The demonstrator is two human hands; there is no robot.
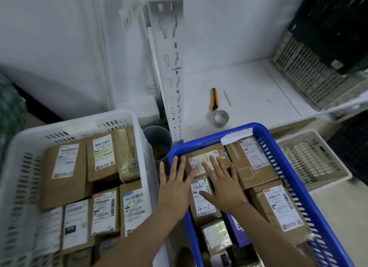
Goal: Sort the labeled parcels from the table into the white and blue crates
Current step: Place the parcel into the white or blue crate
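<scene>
Left hand (175,186) and right hand (226,184) — fingers straight, spread, gripping nothing — lie flat side by side over a brown parcel (200,159) in the blue crate (199,142).

Items noted, back to front. An orange and black utility knife (214,99) lies lengthwise, blade end pointing away from me. A white pen (227,98) lies just beside it on its right, apart from it. A roll of clear tape (220,125) lies flat near the knife's closer end. A white slotted upright (175,83) runs up the wall (59,37), with a blue mark partway along. At my far right stands a grey lattice crate (298,75), tilted, with a dark crate (330,27) on top of it. Lower down at right sits an off-white lattice crate (310,163). A grey bucket (158,139) stands at the upright's foot; contents unclear. Green patterned fabric (10,111) shows at my left edge.
</scene>
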